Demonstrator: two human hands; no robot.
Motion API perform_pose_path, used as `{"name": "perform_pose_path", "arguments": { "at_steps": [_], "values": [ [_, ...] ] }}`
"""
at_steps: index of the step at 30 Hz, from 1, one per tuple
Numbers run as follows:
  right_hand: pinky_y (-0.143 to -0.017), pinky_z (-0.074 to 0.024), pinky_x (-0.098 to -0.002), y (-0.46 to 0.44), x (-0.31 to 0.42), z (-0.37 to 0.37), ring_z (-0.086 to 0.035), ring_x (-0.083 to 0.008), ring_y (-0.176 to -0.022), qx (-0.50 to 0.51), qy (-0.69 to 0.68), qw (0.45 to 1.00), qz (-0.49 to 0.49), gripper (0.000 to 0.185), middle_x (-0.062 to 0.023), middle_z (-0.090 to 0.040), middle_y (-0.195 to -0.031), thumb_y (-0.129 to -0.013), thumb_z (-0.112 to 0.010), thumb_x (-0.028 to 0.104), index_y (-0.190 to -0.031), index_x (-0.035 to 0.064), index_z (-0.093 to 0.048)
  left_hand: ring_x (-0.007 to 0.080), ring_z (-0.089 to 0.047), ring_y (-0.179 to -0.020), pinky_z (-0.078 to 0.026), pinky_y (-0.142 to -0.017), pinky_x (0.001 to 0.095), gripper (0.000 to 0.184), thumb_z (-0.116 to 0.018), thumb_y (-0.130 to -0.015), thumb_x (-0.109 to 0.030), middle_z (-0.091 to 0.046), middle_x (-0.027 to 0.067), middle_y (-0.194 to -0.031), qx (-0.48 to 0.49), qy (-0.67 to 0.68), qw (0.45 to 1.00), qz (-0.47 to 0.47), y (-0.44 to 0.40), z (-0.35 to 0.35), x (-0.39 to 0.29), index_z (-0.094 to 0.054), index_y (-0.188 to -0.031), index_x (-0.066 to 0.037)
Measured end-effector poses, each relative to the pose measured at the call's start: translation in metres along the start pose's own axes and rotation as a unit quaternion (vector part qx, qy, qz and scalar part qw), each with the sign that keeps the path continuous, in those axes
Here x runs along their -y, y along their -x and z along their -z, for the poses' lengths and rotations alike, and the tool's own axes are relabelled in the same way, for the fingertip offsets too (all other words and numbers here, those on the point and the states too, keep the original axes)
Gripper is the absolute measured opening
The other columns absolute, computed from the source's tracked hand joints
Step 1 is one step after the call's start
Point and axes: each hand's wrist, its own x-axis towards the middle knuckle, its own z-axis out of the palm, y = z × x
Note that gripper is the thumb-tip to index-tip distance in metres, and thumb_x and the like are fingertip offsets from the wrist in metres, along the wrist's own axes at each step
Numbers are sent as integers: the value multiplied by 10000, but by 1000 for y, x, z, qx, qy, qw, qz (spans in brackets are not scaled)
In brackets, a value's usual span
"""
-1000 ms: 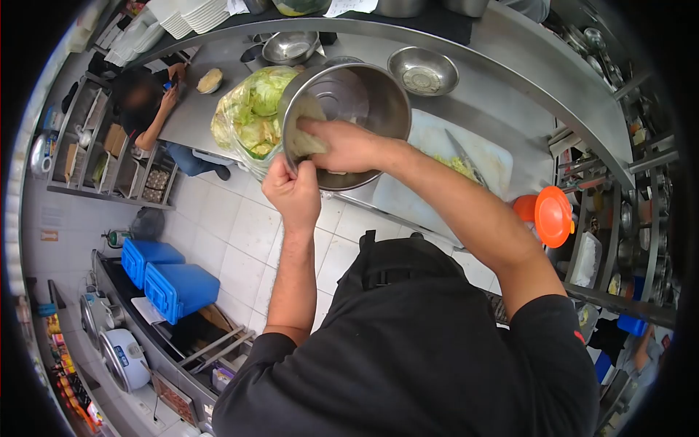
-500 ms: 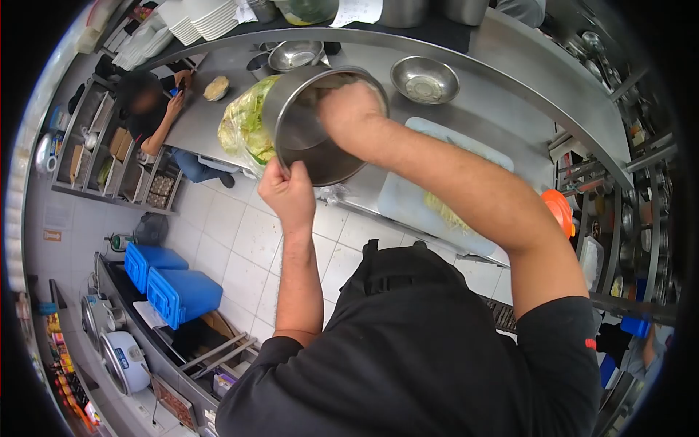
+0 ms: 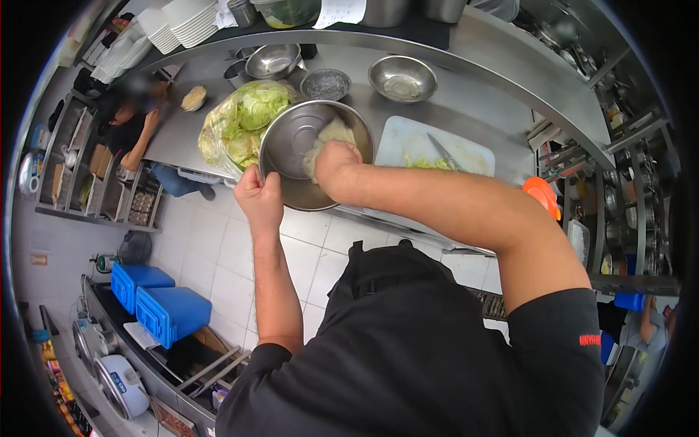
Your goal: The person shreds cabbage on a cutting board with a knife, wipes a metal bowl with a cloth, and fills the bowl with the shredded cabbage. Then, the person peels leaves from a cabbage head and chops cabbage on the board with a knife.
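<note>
"Lettering anywhere?"

"Red print on the right sleeve [image 3: 590,340] and a written sheet [image 3: 340,12] at twelve o'clock; neither legible."

"Hands?"

"Left hand [image 3: 260,195] pinches the steel bowl [image 3: 286,138] at its eight o'clock. Right hand [image 3: 337,167] dips inside at four, against pale food [image 3: 336,134]; fingertips hidden, so I can't tell its grip."

"Changed?"

"A small bowl [image 3: 325,85] beyond, at twelve, has come into sight."

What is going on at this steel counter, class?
A person in a black shirt grips the rim of a large round steel bowl with the left hand. The right hand is inside it, at a pale, soft-looking mass. Beside the bowl sits a clear plastic bag of green leaves. On the other side, a knife with a grey blade lies on a white cutting board, near pale green shreds.
</note>
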Motion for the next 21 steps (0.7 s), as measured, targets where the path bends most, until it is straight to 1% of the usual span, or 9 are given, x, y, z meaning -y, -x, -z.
{"name": "perform_pose_path", "arguments": {
  "at_steps": [3,5,7,9,11,14,17,18,21],
  "values": [
    [-454,-552,-451,-5,-14,18,-712,-227,-602,-46,26,997,-50,216,31,-755,-804,-713,-851,187,-926,158,-834,48,-366,-628,-306,-532,266,168,-638,-850,-8,-439,-60,-638,-12,16,999,32,5,-10,-10,-537,-718,-32],
    [-488,-571,-489,-26,-29,24,-772,-216,-731,-180,-9,981,-71,211,-30,-791,-892,-750,-815,172,-957,130,-830,48,-401,-629,-335,-543,263,86,-654,-866,-23,-486,-57,-649,-17,-45,999,17,6,-2,-1,-618,-788,-21],
    [-630,-623,-461,-32,-41,21,-784,-274,-809,-355,-108,928,-27,177,-89,-800,-918,-749,-808,166,-922,130,-826,51,-446,-632,-390,-564,268,46,-683,-891,-45,-553,-51,-676,8,-16,999,45,4,-4,1,-698,-887,-1],
    [-751,-629,-424,20,-53,40,-773,-316,-884,-384,-155,909,55,123,-128,-791,-928,-808,-746,158,-896,111,-817,46,-444,-633,-381,-549,261,44,-659,-896,-6,-561,-64,-701,20,59,998,31,5,-17,-2,-689,-868,10],
    [-871,-601,-457,-3,-43,14,-733,-327,-1011,-471,-225,852,41,191,-145,-765,-990,-816,-738,188,-961,84,-803,35,-453,-670,-378,-586,238,71,-603,-871,37,-569,-64,-728,52,76,994,55,7,-17,7,-664,-837,23],
    [-1103,-463,-496,34,-43,-5,-589,-378,-1246,-511,-402,759,38,320,-209,-678,-1236,-836,-740,273,-1089,79,-763,31,-440,-669,-361,-580,235,64,-595,-863,42,-551,-67,-723,65,119,990,38,12,-34,-6,-648,-832,25],
    [-1108,-450,-516,41,-51,-30,-598,-387,-1207,-549,-391,739,-18,322,-185,-697,-1171,-830,-751,297,-1063,75,-763,30,-419,-659,-344,-575,235,55,-601,-860,33,-527,-69,-706,105,148,983,32,30,-57,-24,-631,-817,14],
    [-1023,-479,-527,38,-58,-37,-630,-383,-1115,-591,-384,707,-56,248,-167,-718,-1054,-789,-776,240,-1004,117,-774,31,-414,-658,-343,-579,235,55,-604,-860,28,-520,-69,-702,121,112,986,28,33,-66,-35,-623,-811,11],
    [-877,-521,-486,56,-82,-58,-646,-378,-995,-599,-518,605,-79,186,-159,-700,-979,-772,-775,191,-919,86,-731,40,-390,-647,-333,-584,247,46,-612,-856,8,-494,-63,-674,133,8,991,-8,40,-89,-54,-630,-813,6]
  ]
}}
